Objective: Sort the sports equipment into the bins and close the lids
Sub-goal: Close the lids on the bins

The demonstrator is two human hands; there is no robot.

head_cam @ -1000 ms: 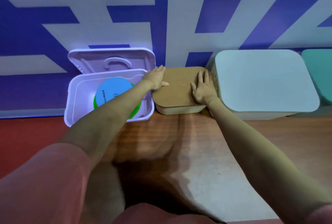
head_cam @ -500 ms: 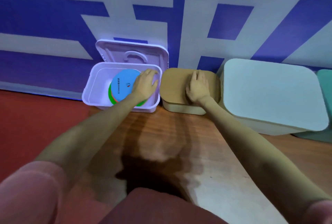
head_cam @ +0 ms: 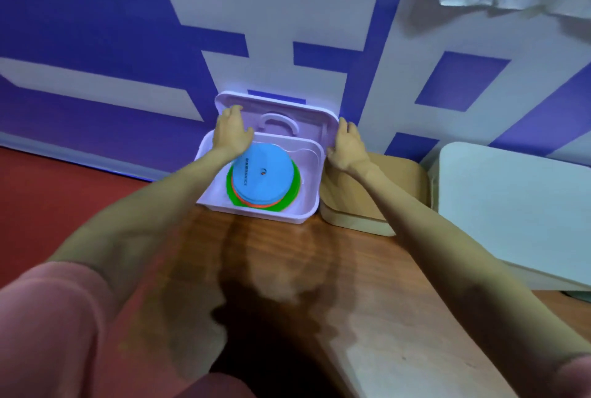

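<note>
A lilac bin (head_cam: 307, 209) stands against the wall with its hinged lid (head_cam: 307, 116) raised and leaning back. Inside lies a stack of flat discs, blue (head_cam: 262, 178) on top, orange and green beneath. My left hand (head_cam: 232, 134) rests with straight fingers on the lid's left part. My right hand (head_cam: 347, 145) touches the lid's right edge, fingers straight and pointing up.
A tan bin (head_cam: 374, 202) with its lid down sits right of the lilac bin. A large pale bin (head_cam: 511, 206), lid down, stands further right. All rest on a wooden surface (head_cam: 319, 269). A blue and white wall runs behind. Red floor lies to the left.
Both hands left the tan bin and the inside of the lilac bin and moved up to the raised lid, one at each side. The camera swung left and closer.
</note>
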